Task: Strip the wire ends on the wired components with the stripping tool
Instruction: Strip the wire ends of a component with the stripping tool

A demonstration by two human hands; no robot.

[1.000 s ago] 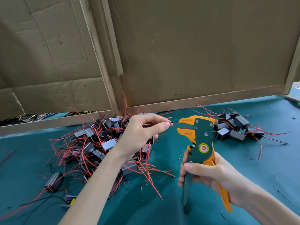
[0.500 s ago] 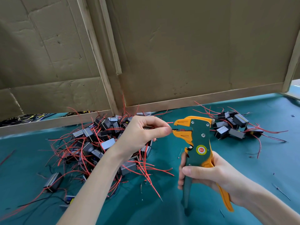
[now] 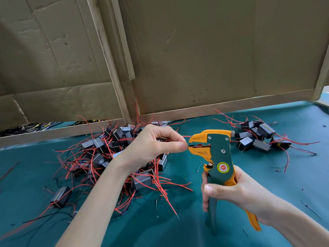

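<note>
Teal mat (image 3: 222, 232) on bench, cardboard wall (image 3: 195, 50) behind. Big pile (image 3: 99, 150) of dark components with red wires left of centre; small pile (image 3: 258, 138) far right, well apart. Left hand (image 3: 153, 145) above big pile, thumb and forefinger pinched together on thin black wire (image 3: 189, 145). Wire end lies in mouth of stripper (image 3: 219, 152), between orange jaws. Stripper upright, head pointing left. Right hand (image 3: 236, 191) holds it, fingers curled round handles, thumb across front.
</note>
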